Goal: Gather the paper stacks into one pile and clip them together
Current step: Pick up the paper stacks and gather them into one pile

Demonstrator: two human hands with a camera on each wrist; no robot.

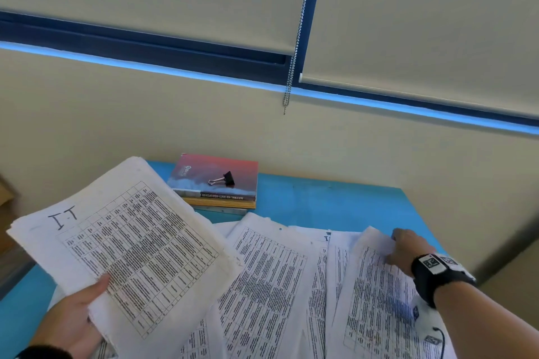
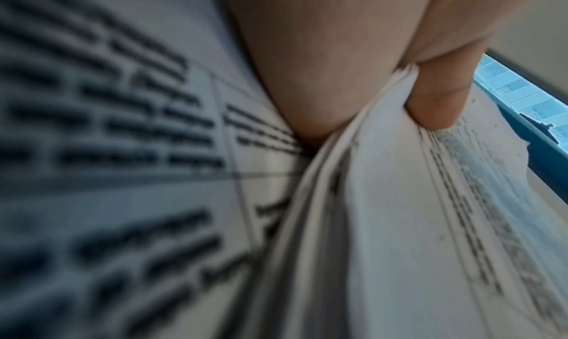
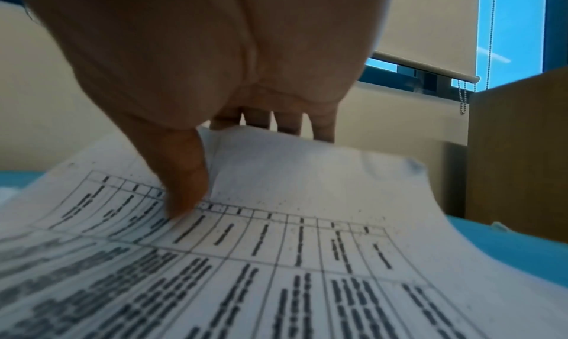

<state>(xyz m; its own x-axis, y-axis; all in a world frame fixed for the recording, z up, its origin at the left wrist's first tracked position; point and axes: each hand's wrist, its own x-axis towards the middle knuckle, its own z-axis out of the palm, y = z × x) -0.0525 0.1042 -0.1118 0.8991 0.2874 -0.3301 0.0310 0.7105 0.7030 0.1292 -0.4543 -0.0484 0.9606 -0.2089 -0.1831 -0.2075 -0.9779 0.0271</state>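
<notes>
Head view: left hand (image 1: 70, 320), lower left of frame, holds a thick paper stack (image 1: 122, 242) by its near corner, raised clear of the blue table (image 1: 335, 201) and tilted. The left wrist view shows the thumb (image 2: 322, 65) on top and a finger (image 2: 439, 101) curled under, pinching many sheets; the edges fan slightly.

Right hand (image 1: 408, 251), right of centre, takes the far end of the rightmost stack (image 1: 376, 291). In the right wrist view the thumb (image 3: 184, 174) presses on the printed face and the fingers (image 3: 288, 123) hook over the far edge, which is lifted and curling.

More stacks (image 1: 268, 277) lie overlapped mid-frame. A black binder clip (image 1: 223, 179) sits on a book (image 1: 215, 181) at the table's back edge, well apart from both hands.

Handling judgement: paper is floppy and light per sheet, but each stack has some weight. Sheets look loose and likely to slide or splay under a one-corner hold. Better to grip along a short edge, thumb on top and fingers below. Square the edges on the table before clipping.
</notes>
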